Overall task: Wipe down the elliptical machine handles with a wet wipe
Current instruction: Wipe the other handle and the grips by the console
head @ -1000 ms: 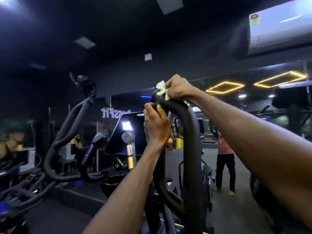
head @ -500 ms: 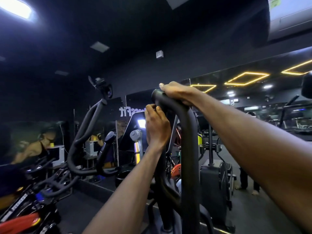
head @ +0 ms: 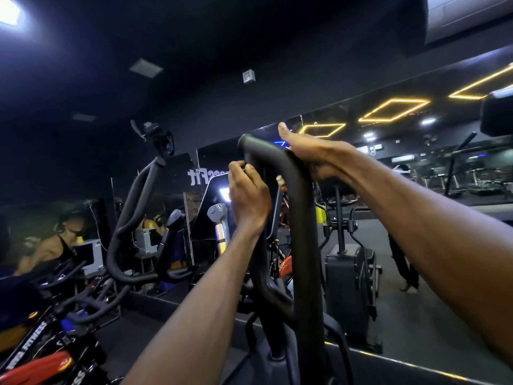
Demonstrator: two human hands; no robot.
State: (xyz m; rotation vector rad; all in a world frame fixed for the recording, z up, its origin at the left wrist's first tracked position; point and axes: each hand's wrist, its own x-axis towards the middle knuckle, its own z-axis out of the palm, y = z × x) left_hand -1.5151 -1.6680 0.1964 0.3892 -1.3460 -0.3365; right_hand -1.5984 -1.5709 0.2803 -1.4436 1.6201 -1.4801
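Right hand point(head: 313, 154) is wrapping over the top bend of the looped black handle point(head: 297, 218) in the centre of the frame, thumb sticking up straight, fingers curling down the far side; a small pale scrap, likely the wet wipe point(head: 279, 179), is peeking out below the bar just beside that hand, though how it is being held is hidden. Left hand point(head: 248, 195) is gripping the loop's left tube just under the bend, fingers curling tightly around it. Behind that hand the console screen point(head: 216, 190) is glowing, with a silver-tipped grip point(head: 219, 218) standing just beside it. Left of centre the machine's other long handle point(head: 133, 218) is curving upward. Beyond, a mirror wall is showing reversed lettering, yellow diamond ceiling lights point(head: 394, 109) at upper right, and dark gym floor. An exercise bike with red trim point(head: 41, 362) is sitting at lower left, and a bright ceiling lamp point(head: 8, 12) is glaring at upper left.
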